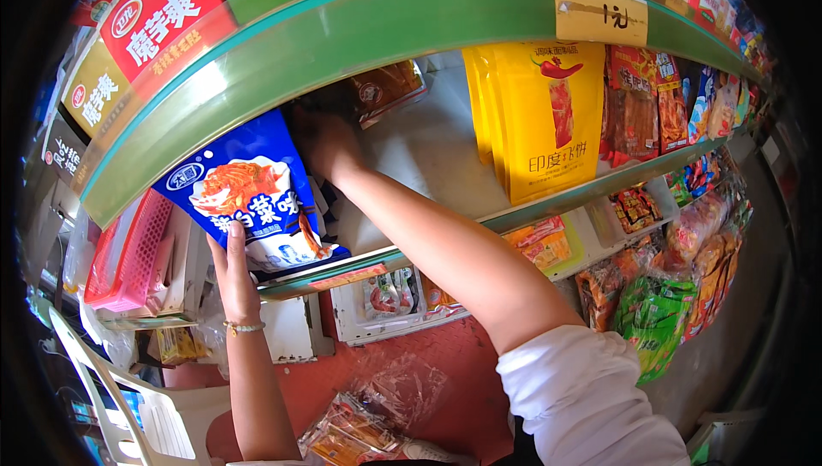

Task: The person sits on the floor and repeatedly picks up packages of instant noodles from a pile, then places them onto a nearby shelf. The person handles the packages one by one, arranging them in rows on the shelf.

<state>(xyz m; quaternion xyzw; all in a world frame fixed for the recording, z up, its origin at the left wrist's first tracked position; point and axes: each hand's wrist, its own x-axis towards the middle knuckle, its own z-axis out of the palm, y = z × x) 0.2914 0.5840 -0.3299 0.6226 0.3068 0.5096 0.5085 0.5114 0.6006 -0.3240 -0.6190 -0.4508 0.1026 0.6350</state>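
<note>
A blue snack packet (257, 196) with a picture of spicy cabbage stands at the left end of the middle shelf, its lower edge near the shelf's front lip. My left hand (237, 280) grips its lower left side, thumb on the front and fingers hidden behind. Past the packet's right edge, my right hand (324, 141) reaches deep into the shelf (424, 164). Shadow covers its fingers, so what they touch cannot be told. A brown packet (388, 90) lies just beyond that hand at the back.
Yellow snack packets (552, 125) stand in a row to the right. Overhead runs a green shelf edge (398, 23) with a price card (600, 13). Pink baskets (125, 254) and a white plastic chair (154, 414) are at left. Bagged snacks (353, 427) lie on the red floor.
</note>
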